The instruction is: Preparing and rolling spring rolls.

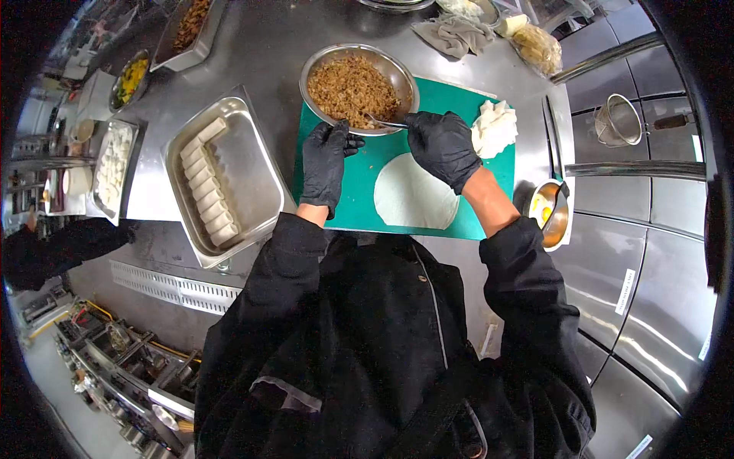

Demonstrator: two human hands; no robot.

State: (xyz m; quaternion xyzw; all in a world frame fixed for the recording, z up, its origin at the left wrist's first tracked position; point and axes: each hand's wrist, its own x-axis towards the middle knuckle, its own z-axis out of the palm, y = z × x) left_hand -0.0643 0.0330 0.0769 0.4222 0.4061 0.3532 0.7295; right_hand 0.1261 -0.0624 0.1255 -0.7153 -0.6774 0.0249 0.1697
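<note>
My right hand (440, 146), in a black glove, is closed on the handle of a metal spoon (385, 123) whose head dips into a brown minced filling (355, 89). The filling lies in a steel bowl (403, 86) at the far edge of a green cutting board (355, 189). My left hand (327, 163), also gloved in black, is at the bowl's near left rim; whether its fingers grip the rim is not clear. A round white dough sheet (414, 195) lies flat on the board below my right hand. A crumpled white cloth or dough pile (494, 129) sits at the board's right side.
Left of the board, a steel tray (252, 172) holds a row of rolled pastries (207, 186). At right stands a small bowl with egg (547, 224) and a dark-handled utensil. A grey cloth (453, 35) lies at the back. Another person's sleeve (69, 246) reaches in at far left.
</note>
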